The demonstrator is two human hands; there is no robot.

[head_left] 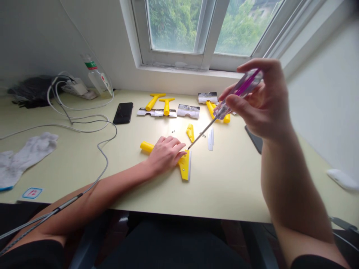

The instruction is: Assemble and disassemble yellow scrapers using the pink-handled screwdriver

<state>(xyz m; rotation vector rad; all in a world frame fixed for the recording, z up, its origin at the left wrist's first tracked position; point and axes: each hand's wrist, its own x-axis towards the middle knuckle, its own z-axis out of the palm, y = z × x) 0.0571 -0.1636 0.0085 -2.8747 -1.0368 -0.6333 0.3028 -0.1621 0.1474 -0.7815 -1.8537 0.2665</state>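
Note:
My left hand (166,155) is closed over a yellow scraper (184,169) lying on the table, its handle end sticking out to the left. A metal blade runs along the scraper's right edge, and a screw shows in its lower part. Raised at the right, my right hand (263,95) grips the clear and purple handle of a screwdriver (203,132). The screwdriver slants down to the left, with its tip at the upper end of the scraper head. A loose yellow scraper plate (190,132) and thin metal blades (210,139) lie just beyond.
Small screws (173,131) lie near the plate. Yellow scrapers (166,106) and printed sleeves (188,111) line the back. A phone (123,113), cables (84,122), a bottle (99,80) and a white glove (26,157) are left. A dark device (254,139) and white mouse (342,179) are right.

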